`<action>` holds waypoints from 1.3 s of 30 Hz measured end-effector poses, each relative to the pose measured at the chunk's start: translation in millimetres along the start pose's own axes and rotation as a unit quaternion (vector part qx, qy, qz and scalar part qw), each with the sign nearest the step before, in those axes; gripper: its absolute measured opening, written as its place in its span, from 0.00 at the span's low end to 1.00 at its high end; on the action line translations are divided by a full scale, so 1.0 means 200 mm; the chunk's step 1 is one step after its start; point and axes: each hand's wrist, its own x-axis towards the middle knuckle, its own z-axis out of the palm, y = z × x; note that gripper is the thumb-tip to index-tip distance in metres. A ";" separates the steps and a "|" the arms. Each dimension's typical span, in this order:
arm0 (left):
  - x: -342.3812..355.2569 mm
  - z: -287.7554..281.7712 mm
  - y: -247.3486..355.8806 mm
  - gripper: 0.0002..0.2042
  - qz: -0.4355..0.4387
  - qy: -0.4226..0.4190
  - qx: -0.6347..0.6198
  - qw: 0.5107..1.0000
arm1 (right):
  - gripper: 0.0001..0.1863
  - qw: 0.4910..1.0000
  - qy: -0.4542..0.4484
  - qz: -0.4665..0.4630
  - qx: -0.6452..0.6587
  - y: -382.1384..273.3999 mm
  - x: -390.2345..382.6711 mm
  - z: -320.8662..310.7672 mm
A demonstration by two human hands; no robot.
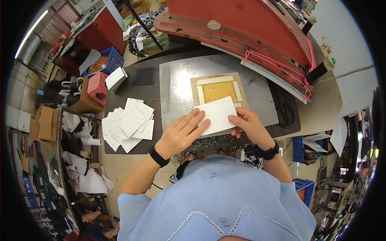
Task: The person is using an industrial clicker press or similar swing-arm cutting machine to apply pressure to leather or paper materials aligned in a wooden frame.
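Observation:
A blank white rectangular sheet [219,116] is held at a tilt over the near part of a cutting template, a tan board with a yellow panel [219,91] framed by pale strips. My right hand [254,127] pinches the sheet's right edge, thumb on top and fingers beneath. Across its left end lie the outstretched fingers of my left hand [180,135]. The template rests on a shiny metal plate [173,86]. To the left spreads a loose pile of white pieces [128,124] with small dark holes; behind it stands a neater stack of white pieces [116,79].
A big red machine [237,24] overhangs the far right of the dark table [120,94], pink cord [273,66] strung along it. Black-handled scissors [285,115] lie at the table's right. A dark flat square [144,75] sits far left, near a red plastic stool [97,86] and blue crate [116,59].

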 end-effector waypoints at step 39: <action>0.22 0.34 -0.12 0.25 -0.141 -0.098 0.023 0.985 | 0.14 0.843 0.214 -0.221 -0.441 0.09 0.29 -0.18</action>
